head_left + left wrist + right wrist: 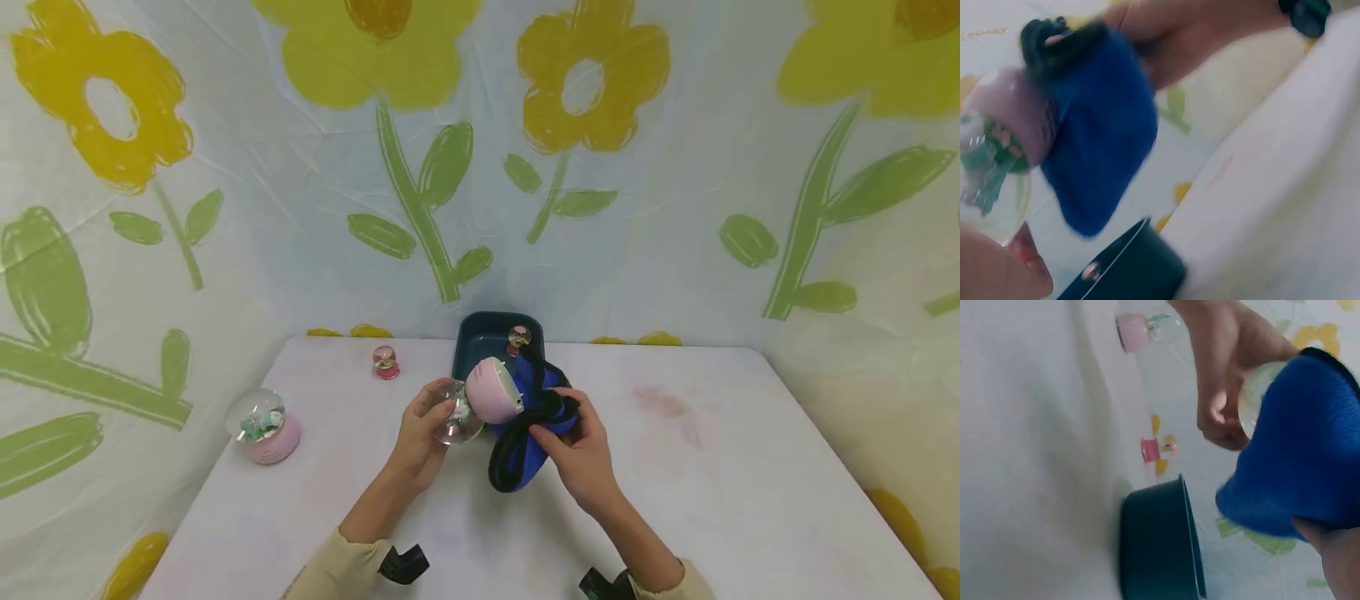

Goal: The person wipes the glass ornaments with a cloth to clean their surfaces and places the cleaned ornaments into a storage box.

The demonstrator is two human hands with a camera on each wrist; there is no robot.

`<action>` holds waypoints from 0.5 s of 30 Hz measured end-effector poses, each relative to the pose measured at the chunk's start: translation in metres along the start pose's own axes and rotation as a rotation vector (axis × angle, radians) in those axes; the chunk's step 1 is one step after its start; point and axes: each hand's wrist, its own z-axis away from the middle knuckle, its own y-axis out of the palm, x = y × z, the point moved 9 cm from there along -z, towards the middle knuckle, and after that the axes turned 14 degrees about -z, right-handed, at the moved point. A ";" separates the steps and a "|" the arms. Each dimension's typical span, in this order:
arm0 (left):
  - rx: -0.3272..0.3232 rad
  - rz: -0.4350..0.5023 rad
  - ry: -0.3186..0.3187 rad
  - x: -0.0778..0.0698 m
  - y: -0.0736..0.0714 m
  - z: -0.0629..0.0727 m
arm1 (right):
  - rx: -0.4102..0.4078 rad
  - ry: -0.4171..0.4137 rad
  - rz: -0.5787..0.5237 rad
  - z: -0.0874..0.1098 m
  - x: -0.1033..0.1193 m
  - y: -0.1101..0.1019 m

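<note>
My left hand (pixel 420 437) holds a snow globe by its clear ball, the globe tipped on its side. Its pink base (pixel 491 390) faces right, against or very near a blue cloth with black edging (pixel 534 460). Fingers and thumb of my right hand (pixel 587 458) grip that cloth, which hangs in folds. In the left wrist view, green and white figures show inside the snow globe (pixel 1000 144), beside the blue cloth (pixel 1104 125). From the right wrist view, the cloth (pixel 1310 444) hides most of the globe, and my left hand (pixel 1216 375) curls around the ball.
Behind the hands stands a dark teal bin (pixel 470 335), with a small snow globe (pixel 517 337) in it. Another small snow globe (pixel 386 364) with a pinkish-red base is left of the bin. A larger pink-based snow globe (pixel 272 440) sits near the table's left edge.
</note>
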 end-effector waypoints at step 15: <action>-0.182 -0.185 0.067 -0.006 -0.001 0.006 | 0.087 -0.123 0.076 -0.008 0.007 0.012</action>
